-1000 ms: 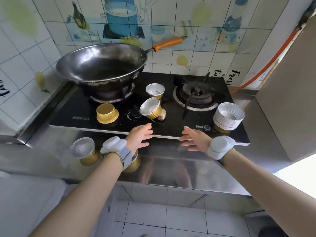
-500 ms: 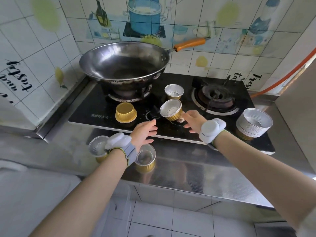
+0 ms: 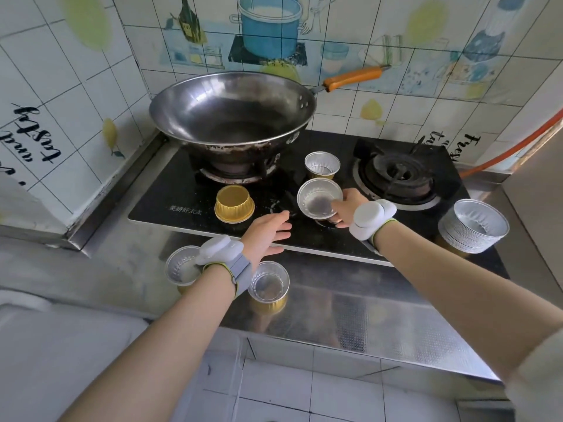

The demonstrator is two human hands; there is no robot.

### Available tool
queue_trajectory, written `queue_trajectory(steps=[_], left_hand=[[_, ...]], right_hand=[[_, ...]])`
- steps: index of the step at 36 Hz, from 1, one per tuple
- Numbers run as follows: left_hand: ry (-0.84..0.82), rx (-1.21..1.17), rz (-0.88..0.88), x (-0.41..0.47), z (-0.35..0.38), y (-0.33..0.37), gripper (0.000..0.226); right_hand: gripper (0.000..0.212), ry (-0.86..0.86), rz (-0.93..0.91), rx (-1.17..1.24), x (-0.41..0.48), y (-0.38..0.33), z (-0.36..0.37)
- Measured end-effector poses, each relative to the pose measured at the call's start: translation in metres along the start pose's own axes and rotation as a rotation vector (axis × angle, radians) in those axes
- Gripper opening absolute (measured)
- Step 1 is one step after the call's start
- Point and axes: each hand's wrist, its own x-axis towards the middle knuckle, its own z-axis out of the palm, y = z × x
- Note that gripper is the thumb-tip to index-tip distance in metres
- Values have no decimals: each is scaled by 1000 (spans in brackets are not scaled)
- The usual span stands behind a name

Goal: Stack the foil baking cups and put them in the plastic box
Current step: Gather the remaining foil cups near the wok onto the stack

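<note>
Two loose cups (image 3: 182,264) (image 3: 268,284) sit on the table edge, a gold one (image 3: 234,204) upturned on the hob. The left hand (image 3: 264,236) hovers with slack grip, holding nothing. The right hand (image 3: 347,208) pinches a tilted cup (image 3: 319,198); next, I'd judge, it goes onto the stack (image 3: 473,226) at far right. No plastic box shows.

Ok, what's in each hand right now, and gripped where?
The right hand grips the tilted foil cup at its right rim and side. The left hand is open above the stove edge, holding nothing.
</note>
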Motion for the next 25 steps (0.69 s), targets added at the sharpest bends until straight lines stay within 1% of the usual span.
queue_trajectory(steps=[5,11,18,22,25], left_hand=[[-15,-19,7,3,0,1,42],[-70,-186,-14,3,3,5,53],[-229,-334,-34,5,7,9,53],[-329,-425,-86,10,8,11,56],[-336,-501,-95,14,11,14,54]], right_hand=[[36,-45,-31,91,-27,-6,-6],[36,-129,-110,161,-46,-8,-6],[36,-214,-164,271,-54,-8,0],[33,-231,-199,280,-57,-9,1],[33,-203,-234,204,-57,-10,-2]])
